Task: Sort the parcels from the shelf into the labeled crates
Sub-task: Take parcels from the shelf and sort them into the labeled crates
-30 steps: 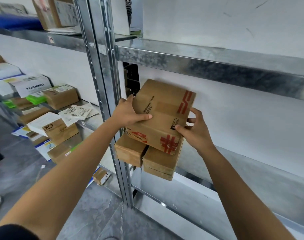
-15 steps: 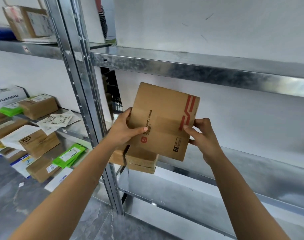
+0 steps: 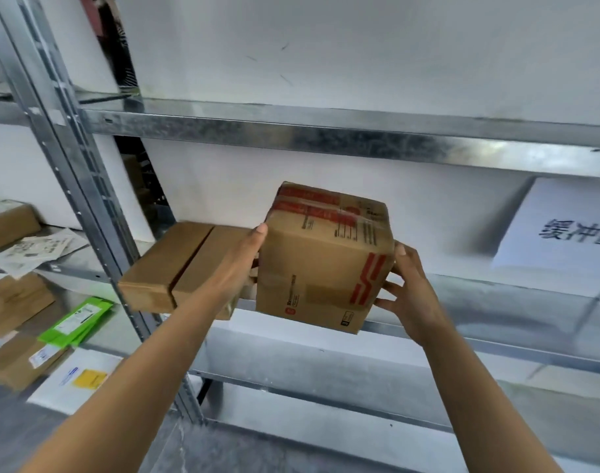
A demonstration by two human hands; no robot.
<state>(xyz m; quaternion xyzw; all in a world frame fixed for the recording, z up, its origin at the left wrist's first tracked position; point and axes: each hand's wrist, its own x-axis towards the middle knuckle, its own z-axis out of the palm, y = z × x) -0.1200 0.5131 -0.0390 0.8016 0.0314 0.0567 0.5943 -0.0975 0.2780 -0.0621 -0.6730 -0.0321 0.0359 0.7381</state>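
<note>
parcel point(image 3: 322, 268) tipped back, taped top now showing

The parcel point(image 3: 325, 268) hides fingers of the left hand point(image 3: 242, 264).

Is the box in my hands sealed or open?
Sealed: the box has its flaps closed, with tape running across them.
</note>
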